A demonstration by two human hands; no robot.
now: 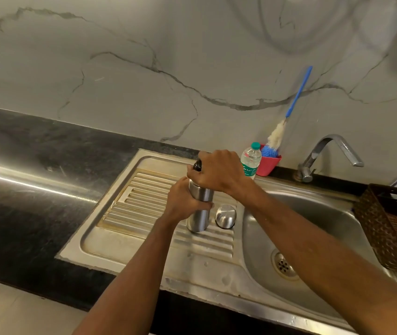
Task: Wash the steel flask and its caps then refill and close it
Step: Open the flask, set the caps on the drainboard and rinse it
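Note:
The steel flask (pixel 199 217) stands upright on the ribbed draining board (pixel 141 204) of the sink. My left hand (pixel 183 201) grips the flask's body at mid height. My right hand (pixel 216 172) covers the flask's top, its fingers curled round the black inner cap (pixel 197 165), of which only a small edge shows. The steel outer cap (pixel 225 216) sits upside-up on the draining board just right of the flask, apart from both hands.
A plastic water bottle (pixel 250 163) with a green cap stands behind my right hand. A red cup (pixel 270 164) holds a blue-handled bottle brush (pixel 296 97). The tap (pixel 323 155) rises behind the sink basin (pixel 318 228). A brown basket (pixel 395 228) sits at the right.

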